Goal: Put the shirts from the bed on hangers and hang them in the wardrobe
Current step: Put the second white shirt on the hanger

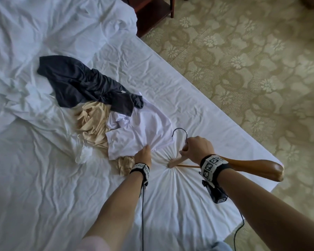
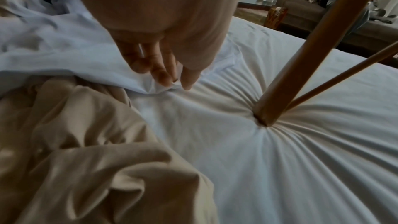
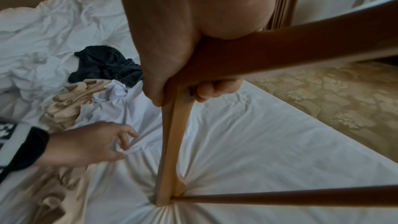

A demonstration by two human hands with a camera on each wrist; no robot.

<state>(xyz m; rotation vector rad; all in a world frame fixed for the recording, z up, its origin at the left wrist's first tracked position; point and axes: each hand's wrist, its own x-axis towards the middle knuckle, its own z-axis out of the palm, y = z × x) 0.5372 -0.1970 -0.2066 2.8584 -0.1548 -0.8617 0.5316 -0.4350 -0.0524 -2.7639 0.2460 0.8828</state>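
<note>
Rumpled bed [image 1: 198, 91]: left hand [image 1: 143, 154] pinches the white shirt [image 1: 143, 131]; right hand [image 1: 198, 149] grips the wooden hanger [image 1: 257, 167]. Lift by the hem only, sheet excluded.

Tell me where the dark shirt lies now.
In the head view the dark shirt lies left of centre on the bed, overlapping the beige shirt and white shirt.

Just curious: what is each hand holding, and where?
The right hand grips the wooden hanger at its middle, below the hook. The left hand pinches the white shirt at its edge.
</note>
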